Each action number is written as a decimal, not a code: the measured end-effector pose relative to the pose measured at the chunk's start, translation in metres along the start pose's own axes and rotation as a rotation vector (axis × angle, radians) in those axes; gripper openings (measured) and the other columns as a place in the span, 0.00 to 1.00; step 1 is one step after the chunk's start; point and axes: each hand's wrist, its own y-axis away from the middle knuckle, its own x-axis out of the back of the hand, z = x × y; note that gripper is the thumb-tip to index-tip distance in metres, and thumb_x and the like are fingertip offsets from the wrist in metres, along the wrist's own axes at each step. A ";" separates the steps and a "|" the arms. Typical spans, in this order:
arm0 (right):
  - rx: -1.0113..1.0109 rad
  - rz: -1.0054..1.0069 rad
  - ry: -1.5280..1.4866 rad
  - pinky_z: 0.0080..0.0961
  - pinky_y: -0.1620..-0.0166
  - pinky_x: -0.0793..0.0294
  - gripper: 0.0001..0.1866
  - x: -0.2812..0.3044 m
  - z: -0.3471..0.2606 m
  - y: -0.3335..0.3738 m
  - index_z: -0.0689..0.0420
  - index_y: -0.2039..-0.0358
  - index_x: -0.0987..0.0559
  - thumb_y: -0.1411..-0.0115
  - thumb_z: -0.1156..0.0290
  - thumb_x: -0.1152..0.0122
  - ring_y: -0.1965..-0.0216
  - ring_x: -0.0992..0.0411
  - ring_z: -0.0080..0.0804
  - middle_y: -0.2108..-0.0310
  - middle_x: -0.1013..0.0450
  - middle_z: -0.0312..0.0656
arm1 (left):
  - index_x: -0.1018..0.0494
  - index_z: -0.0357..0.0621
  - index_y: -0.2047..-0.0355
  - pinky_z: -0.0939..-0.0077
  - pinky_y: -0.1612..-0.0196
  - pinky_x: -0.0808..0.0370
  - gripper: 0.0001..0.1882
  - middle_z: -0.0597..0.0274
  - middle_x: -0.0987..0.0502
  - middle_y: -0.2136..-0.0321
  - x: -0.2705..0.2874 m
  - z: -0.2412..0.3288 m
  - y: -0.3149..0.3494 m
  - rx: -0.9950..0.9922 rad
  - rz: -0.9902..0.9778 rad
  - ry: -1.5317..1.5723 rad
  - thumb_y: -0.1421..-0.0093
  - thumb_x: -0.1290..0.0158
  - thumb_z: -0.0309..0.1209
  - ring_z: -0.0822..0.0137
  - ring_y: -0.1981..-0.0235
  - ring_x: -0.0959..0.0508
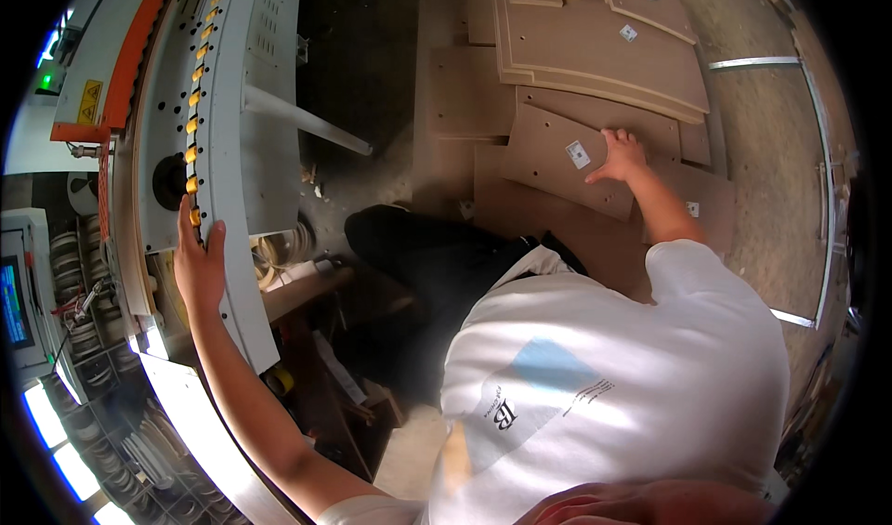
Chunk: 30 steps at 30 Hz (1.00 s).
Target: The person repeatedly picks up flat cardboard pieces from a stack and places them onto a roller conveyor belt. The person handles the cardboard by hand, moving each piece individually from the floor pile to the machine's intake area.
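Head — right hand [621,158] on one board [546,150], left hand [200,269] at one machine [226,177]; grips wide.

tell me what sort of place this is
Likely a woodworking or furniture-panel workshop: a long light-grey metal machine with a row of small yellow rollers, stacked flat brown board panels bearing small white labels, and stacked pale round rolls at far left.

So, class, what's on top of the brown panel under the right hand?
A white label and the right hand. The panel surface beneath that hand is covered.
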 end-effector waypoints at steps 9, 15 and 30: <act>0.074 0.156 -0.298 0.43 0.40 0.26 0.45 -0.062 -0.039 0.060 0.54 0.43 0.23 0.55 0.38 0.23 0.41 0.29 0.49 0.45 0.27 0.48 | 0.44 0.61 0.25 0.54 0.39 0.26 0.37 0.51 0.26 0.36 0.002 0.001 0.000 0.037 -0.015 -0.006 0.31 0.46 0.47 0.45 0.39 0.23; -0.016 0.115 -0.370 0.41 0.44 0.24 0.39 -0.094 -0.049 0.085 0.54 0.50 0.22 0.55 0.42 0.21 0.47 0.26 0.48 0.48 0.26 0.48 | 0.43 0.64 0.26 0.54 0.44 0.24 0.37 0.49 0.21 0.42 -0.004 -0.010 0.001 -0.033 0.057 0.004 0.32 0.46 0.47 0.44 0.45 0.19; 0.295 -0.281 -0.880 0.30 0.56 0.21 0.23 -0.029 -0.037 0.070 0.65 0.54 0.16 0.43 0.61 0.23 0.64 0.20 0.29 0.63 0.16 0.43 | 0.39 0.58 0.29 0.51 0.48 0.23 0.37 0.48 0.19 0.47 0.001 -0.011 0.004 0.003 0.074 0.019 0.36 0.42 0.47 0.43 0.49 0.19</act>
